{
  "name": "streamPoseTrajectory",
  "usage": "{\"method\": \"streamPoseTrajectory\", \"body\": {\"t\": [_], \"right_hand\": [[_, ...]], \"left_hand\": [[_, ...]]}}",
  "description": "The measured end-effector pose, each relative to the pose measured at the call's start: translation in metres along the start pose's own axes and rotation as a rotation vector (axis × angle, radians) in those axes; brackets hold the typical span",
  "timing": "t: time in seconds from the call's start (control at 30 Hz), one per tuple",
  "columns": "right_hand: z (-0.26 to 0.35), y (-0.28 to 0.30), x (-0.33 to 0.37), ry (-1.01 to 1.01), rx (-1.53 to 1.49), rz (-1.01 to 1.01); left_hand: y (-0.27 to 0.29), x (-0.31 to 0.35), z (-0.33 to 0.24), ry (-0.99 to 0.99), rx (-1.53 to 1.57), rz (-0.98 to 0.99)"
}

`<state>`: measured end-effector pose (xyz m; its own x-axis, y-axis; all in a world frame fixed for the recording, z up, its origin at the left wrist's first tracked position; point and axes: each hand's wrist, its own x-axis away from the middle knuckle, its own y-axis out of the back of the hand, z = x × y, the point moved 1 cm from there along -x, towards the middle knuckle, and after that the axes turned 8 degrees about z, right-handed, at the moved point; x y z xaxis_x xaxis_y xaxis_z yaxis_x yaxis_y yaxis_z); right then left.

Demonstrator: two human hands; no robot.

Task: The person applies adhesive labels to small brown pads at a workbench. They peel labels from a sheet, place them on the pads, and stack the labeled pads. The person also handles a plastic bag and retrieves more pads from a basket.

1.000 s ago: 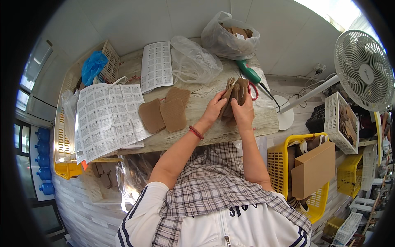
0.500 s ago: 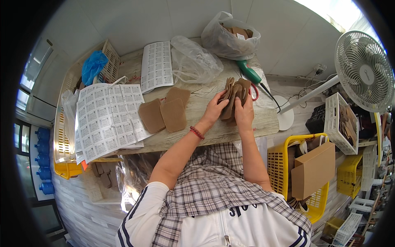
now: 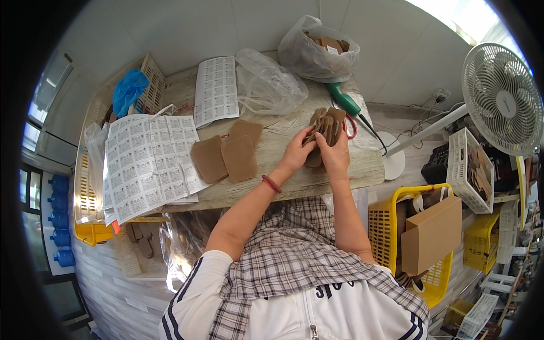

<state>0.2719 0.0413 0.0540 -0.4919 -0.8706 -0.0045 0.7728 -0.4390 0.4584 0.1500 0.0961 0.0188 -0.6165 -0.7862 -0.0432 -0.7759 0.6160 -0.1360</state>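
Both my hands grip one bunch of flat brown pieces with rounded corners [image 3: 328, 120] above the right part of the worktable. My left hand [image 3: 297, 152] closes on the bunch's left side, and my right hand [image 3: 334, 154] holds it from the right, thumb over the front. The upper ends of the pieces fan apart. Their exact material is not clear. To the left lie stacks of similar brown pieces [image 3: 238, 158] on the table [image 3: 277, 173]. Just past my right hand are the red handles of a tool [image 3: 351, 127], partly hidden.
White printed label sheets [image 3: 147, 158] cover the table's left side. Behind are a clear plastic bag [image 3: 269, 85], a filled bag [image 3: 309, 59] and a green-handled corded tool [image 3: 343, 101]. A fan [image 3: 501, 102] and a yellow basket holding a carton [image 3: 387, 232] stand to the right.
My fingers have shifted on the bunch, and the pieces are fanned differently. My right thumb has moved left across them, closer to my left hand.
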Motion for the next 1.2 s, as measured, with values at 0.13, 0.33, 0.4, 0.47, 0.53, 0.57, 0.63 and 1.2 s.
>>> {"method": "streamPoseTrajectory", "body": {"t": [0.13,0.33,0.4,0.47,0.53,0.57,0.63,1.2], "right_hand": [[-0.012,-0.004,-0.004,0.044,0.005,-0.031],[-0.030,-0.002,-0.010,0.084,-0.126,-0.028],[-0.033,-0.004,-0.011,0.098,-0.124,-0.028],[-0.035,-0.005,-0.011,0.101,-0.119,-0.034],[-0.031,-0.005,-0.010,0.094,-0.107,-0.045],[-0.029,-0.005,-0.009,0.087,-0.101,-0.040],[-0.021,-0.003,-0.006,0.073,-0.092,-0.028],[-0.037,0.008,-0.014,-0.002,-0.404,0.044]], "left_hand": [[0.000,-0.002,0.008,-0.014,0.029,0.003],[-0.003,0.003,-0.007,0.042,0.025,0.006],[-0.002,0.005,-0.008,0.053,0.113,0.011],[-0.002,0.005,-0.009,0.058,0.150,0.012],[-0.004,0.005,-0.009,0.060,0.138,0.008],[-0.004,0.005,-0.009,0.039,0.127,-0.003],[-0.004,0.005,-0.007,-0.004,0.105,-0.028],[-0.020,0.016,-0.002,-0.247,-0.715,-0.071]]}}
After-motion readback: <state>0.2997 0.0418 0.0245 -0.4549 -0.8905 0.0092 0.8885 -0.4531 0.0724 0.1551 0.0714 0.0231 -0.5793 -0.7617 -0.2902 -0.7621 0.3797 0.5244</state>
